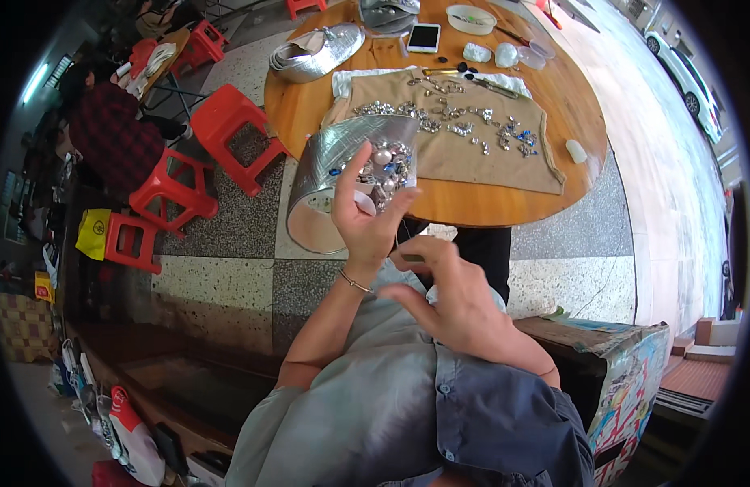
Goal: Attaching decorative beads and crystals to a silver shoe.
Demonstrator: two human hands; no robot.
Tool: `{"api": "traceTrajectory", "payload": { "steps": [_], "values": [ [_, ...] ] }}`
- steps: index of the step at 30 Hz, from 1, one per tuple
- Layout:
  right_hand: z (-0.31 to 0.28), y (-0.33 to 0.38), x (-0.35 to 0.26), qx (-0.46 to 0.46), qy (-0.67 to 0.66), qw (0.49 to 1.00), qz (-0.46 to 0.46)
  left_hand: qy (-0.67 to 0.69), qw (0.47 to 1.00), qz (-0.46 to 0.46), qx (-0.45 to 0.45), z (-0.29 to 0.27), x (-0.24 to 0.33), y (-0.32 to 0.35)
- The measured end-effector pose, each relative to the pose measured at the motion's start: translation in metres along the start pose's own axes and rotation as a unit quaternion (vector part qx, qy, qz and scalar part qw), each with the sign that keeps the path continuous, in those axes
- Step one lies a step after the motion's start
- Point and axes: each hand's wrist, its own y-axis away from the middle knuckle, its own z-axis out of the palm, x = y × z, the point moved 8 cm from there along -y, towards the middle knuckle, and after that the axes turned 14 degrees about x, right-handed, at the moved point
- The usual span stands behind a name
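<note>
Hands (367,231) (468,308) close together; silver tube (322,174) overhangs table edge (480,217).

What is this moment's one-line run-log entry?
left hand: at gem-covered silver tube, hold unclear | right hand: near left, contents unclear | round wooden table: tan cloth, loose gems

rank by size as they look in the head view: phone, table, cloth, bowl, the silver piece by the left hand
1. Table
2. Cloth
3. Silver piece
4. Phone and bowl: too alike to rank
</note>
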Motion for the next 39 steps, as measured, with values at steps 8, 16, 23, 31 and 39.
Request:
{"api": "traceTrajectory", "payload": {
  "steps": [8,16,23,31,39],
  "values": [
    [-0.035,-0.031,0.127,0.074,-0.225,0.928,0.289,0.29,0.904,-0.304,-0.073,0.02,0.002,0.003],
    [0.023,-0.01,0.142,0.028,-0.469,0.766,0.439,0.127,0.95,-0.234,-0.164,0.014,-0.005,0.008],
    [0.028,-0.002,0.134,0.048,-0.498,0.728,0.468,0.095,0.949,-0.241,-0.178,0.012,-0.008,0.02],
    [-0.189,0.014,0.277,0.271,-0.713,0.551,0.339,0.263,0.923,-0.274,-0.058,-0.034,0.01,-0.028],
    [-0.654,0.235,0.169,-0.034,-0.867,0.452,0.205,0.243,0.908,-0.341,0.013,-0.14,-0.025,-0.089]
  ]
}}
